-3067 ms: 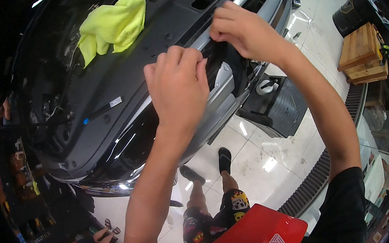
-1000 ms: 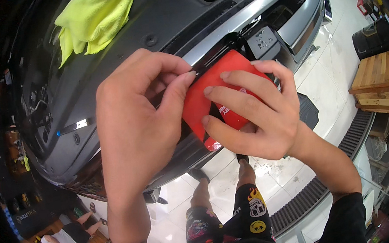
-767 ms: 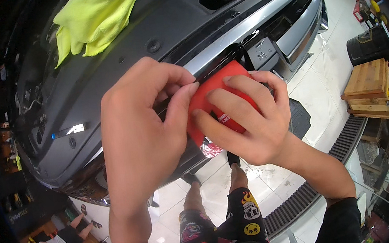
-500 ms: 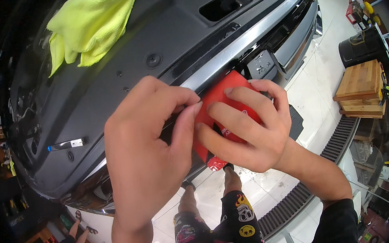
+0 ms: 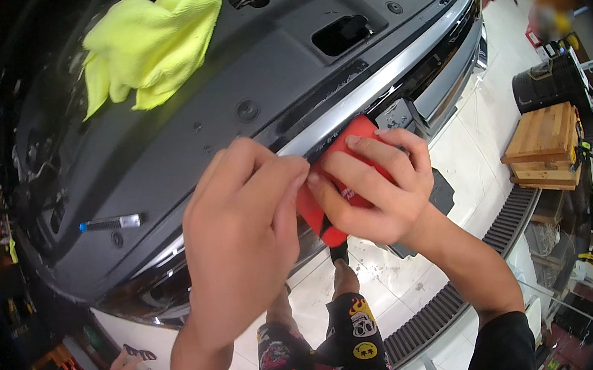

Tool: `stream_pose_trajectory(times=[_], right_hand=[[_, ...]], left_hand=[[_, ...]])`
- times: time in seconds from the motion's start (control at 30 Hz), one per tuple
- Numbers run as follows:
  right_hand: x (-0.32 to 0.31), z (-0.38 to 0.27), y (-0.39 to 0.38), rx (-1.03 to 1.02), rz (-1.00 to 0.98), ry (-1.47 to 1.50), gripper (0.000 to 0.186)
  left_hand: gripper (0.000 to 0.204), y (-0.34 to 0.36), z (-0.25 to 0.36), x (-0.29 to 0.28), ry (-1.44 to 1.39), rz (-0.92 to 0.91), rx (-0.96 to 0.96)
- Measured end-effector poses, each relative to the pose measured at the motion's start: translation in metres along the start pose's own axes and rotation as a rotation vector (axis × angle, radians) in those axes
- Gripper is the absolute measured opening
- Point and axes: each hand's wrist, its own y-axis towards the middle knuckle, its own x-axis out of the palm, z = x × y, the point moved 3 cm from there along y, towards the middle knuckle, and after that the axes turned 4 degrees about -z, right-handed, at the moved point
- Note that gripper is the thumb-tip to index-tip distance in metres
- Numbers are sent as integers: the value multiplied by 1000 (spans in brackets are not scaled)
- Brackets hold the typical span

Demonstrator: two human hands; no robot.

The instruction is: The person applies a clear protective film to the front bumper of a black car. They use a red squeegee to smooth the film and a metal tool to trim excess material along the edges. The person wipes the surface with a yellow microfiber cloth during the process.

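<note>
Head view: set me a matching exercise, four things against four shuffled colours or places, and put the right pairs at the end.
Things:
1. Cloth
2. Card
3. Wooden box
4. Slim tool

Colours or places:
A. Brown, toward the picture's right side
B. Blue at one end
C. Red, partly covered by the right hand
D. Bright yellow, crumpled

Pairs: 1-D, 2-C, 3-A, 4-B

Room over black panel (image 5: 160, 161), yellow cloth (image 5: 154, 46) blocking left, red card (image 5: 310, 209) right
</note>
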Motion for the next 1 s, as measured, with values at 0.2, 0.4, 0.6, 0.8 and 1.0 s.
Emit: stream_pose_trajectory(times=[0.2, 0.4, 0.6, 0.8, 1.0], right_hand=[[-7, -11, -2, 58, -97, 27, 33], [-6, -26, -1, 30, -87, 86, 33], [-9, -34, 3, -18, -130, 124, 33], [-10, -44, 7, -66, -148, 182, 33], [-9, -45, 10, -79, -158, 180, 33]], left_hand=[[15, -15, 2, -11, 38, 47, -35], [13, -30, -6, -24, -8, 48, -119], [12, -38, -8, -31, 1, 49, -94], [11, -39, -12, -30, -11, 66, -84], [13, -48, -7, -24, 42, 83, -47]])
